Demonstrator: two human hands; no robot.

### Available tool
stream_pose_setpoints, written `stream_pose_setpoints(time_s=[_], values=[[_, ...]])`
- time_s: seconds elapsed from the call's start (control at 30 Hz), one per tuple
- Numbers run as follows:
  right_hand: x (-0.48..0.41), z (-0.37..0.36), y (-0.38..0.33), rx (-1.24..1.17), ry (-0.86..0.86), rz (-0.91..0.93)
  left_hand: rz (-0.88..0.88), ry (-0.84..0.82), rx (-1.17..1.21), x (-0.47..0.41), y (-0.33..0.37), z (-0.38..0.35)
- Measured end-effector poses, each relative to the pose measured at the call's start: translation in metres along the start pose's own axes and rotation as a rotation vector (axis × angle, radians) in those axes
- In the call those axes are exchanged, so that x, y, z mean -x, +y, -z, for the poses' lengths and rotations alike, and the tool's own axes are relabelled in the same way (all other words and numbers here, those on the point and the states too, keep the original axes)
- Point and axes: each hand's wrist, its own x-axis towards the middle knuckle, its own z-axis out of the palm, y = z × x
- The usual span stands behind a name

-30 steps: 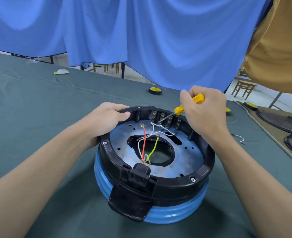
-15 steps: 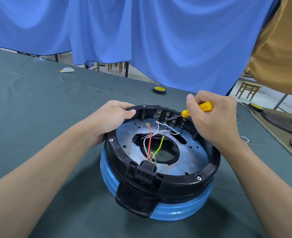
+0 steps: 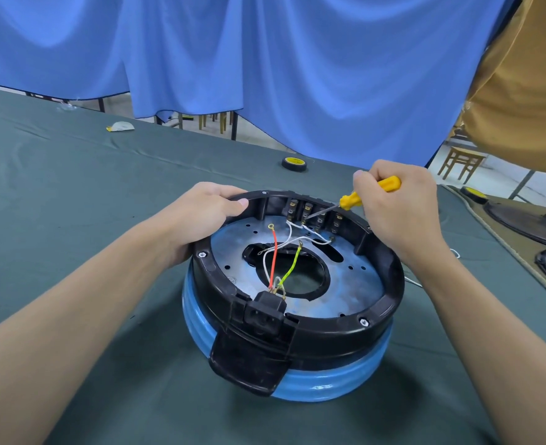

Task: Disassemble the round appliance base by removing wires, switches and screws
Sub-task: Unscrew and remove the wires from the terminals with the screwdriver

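The round appliance base (image 3: 374, 322) lies upside down on the table, black rim over a blue body, with a metal plate inside. Red (image 3: 273, 255), yellow-green (image 3: 289, 268) and white wires (image 3: 289, 231) run from the black power socket (image 3: 265, 311) at the near rim across the plate. My left hand (image 3: 205, 216) grips the far left rim. My right hand (image 3: 396, 207) holds a yellow-handled screwdriver (image 3: 350, 200), its tip at the row of switches (image 3: 308, 213) on the far inner wall.
A roll of black tape with a yellow core (image 3: 294, 164) lies beyond the base. Loose white wire (image 3: 412, 281) lies to the right. Dark round covers (image 3: 531, 220) sit at the right edge, beside a person in a tan shirt (image 3: 522, 91). A blue curtain hangs behind.
The view has shifted, so the base sits further right and nearer. My right hand has moved slightly with the screwdriver along the switch row. My left hand keeps its grip.
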Motion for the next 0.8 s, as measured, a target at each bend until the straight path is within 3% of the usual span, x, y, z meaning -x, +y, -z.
stream_pose_setpoints(time_s=[0.17,0.43,0.67,0.8], values=[[-0.011,-0.001,0.0,-0.161,-0.021,-0.23,-0.007,0.02,0.005,-0.001,0.0,-0.001],[-0.033,-0.008,-0.001,-0.165,-0.028,-0.315,-0.002,0.056,-0.007,0.001,0.004,-0.005],[-0.033,-0.011,0.003,-0.321,0.041,-0.549,0.006,0.066,0.03,0.0,0.002,-0.006],[-0.024,-0.012,0.0,-0.283,0.102,-0.487,0.004,0.056,0.026,0.0,0.0,-0.005]])
